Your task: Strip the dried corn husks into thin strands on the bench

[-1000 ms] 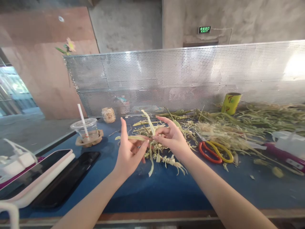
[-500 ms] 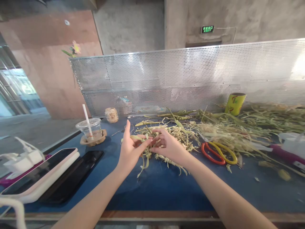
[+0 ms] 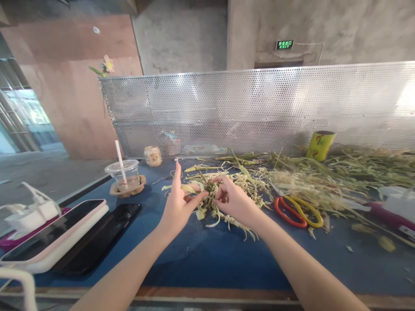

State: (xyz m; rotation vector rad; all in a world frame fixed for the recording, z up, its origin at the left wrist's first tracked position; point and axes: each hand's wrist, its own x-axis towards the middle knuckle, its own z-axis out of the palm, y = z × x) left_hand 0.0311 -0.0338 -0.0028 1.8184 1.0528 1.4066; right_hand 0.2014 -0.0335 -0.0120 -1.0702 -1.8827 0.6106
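My left hand (image 3: 181,201) is closed at thumb and fingers on a dried plant sprig (image 3: 200,213), its forefinger side raised upward. Pale, narrow leaves stick out around the fingers. Close by on the right, my right hand (image 3: 234,198) has curled fingers pinched at the same sprig; the exact spot it grips is partly hidden. Behind and under the hands lies a heap of dried pale-green sprigs (image 3: 254,192) on the blue tabletop (image 3: 207,259). Scissors (image 3: 300,212) with one red and one yellow handle loop lie to the right of my right hand.
At left stand a lidded plastic cup (image 3: 125,172) with a straw, a black phone (image 3: 97,239) and a pale-cased phone (image 3: 55,235). More dried stalks (image 3: 366,168) and a yellow-green cylinder (image 3: 320,146) are at right. A perforated metal screen (image 3: 207,108) borders the back.
The right fingers have drawn slightly away from the left and curled tighter. The sprig between the hands has turned, and its hanging leaves sit differently. The view has shifted slightly.
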